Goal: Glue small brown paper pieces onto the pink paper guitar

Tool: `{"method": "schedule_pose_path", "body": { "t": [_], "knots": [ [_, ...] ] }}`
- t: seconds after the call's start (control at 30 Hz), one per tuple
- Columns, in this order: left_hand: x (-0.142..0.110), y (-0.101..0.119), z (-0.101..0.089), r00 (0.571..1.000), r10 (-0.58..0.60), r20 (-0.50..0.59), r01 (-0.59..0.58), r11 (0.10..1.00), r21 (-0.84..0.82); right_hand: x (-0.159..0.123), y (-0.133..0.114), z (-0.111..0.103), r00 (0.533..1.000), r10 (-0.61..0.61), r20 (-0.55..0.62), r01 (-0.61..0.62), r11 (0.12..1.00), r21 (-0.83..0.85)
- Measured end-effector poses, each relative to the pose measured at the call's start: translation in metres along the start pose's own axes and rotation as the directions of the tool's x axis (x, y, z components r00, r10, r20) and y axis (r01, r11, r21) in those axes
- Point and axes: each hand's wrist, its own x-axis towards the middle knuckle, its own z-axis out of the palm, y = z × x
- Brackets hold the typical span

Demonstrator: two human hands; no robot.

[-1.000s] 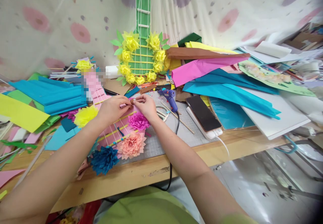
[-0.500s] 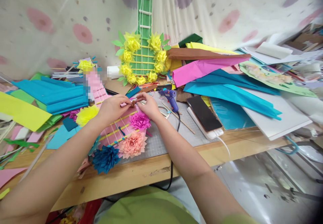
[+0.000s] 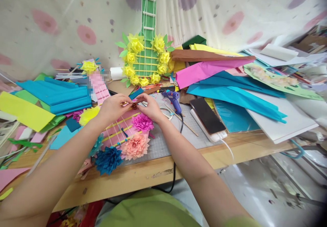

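Note:
A small brown paper flower (image 3: 134, 106) is pinched between the fingertips of both hands. My left hand (image 3: 114, 108) grips it from the left, and my right hand (image 3: 149, 107) closes on it from the right. Beneath them lies a pink paper guitar (image 3: 114, 131) with white strings and yellow strips. Around its body sit a magenta paper flower (image 3: 143, 122), a peach one (image 3: 135, 146), a dark blue one (image 3: 109, 160) and a yellow one (image 3: 89, 115). My left hand partly covers the guitar.
A blue glue gun (image 3: 174, 101) stands right of my hands, its cord running off the table edge. Farther right, a phone (image 3: 208, 115) lies on a white power strip. A green guitar (image 3: 148, 56) with yellow flowers leans behind. Crepe paper (image 3: 214, 72) is piled on the right.
Both hands stay in nearly the same place, their fingers shifting slightly on the brown flower. The whole view has moved a little.

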Motion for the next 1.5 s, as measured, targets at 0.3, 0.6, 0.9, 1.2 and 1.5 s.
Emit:
{"method": "schedule_pose_path", "body": {
  "t": [0.3,0.6,0.9,1.2,1.5],
  "knots": [
    [0.008,-0.007,-0.037,0.950,-0.309,-0.046,0.310,0.951,0.020,0.003,-0.012,-0.028,0.994,-0.025,-0.111,0.059,0.949,0.310],
    [0.009,-0.022,-0.043,0.910,-0.384,0.154,0.340,0.906,0.251,-0.004,-0.001,-0.110,0.804,-0.024,-0.595,0.044,0.999,0.019],
    [0.009,-0.027,-0.026,0.953,-0.215,0.212,0.182,0.969,0.165,-0.025,0.036,-0.117,0.855,0.116,-0.505,-0.270,0.931,-0.244],
    [0.012,-0.032,-0.027,0.955,-0.211,0.209,0.183,0.972,0.146,-0.029,0.040,-0.099,0.855,0.345,-0.387,-0.473,0.824,-0.311],
    [0.012,-0.041,-0.021,0.954,-0.091,0.284,0.093,0.996,0.008,-0.028,0.044,-0.097,0.820,0.397,-0.413,-0.551,0.743,-0.379]
  ]
}}
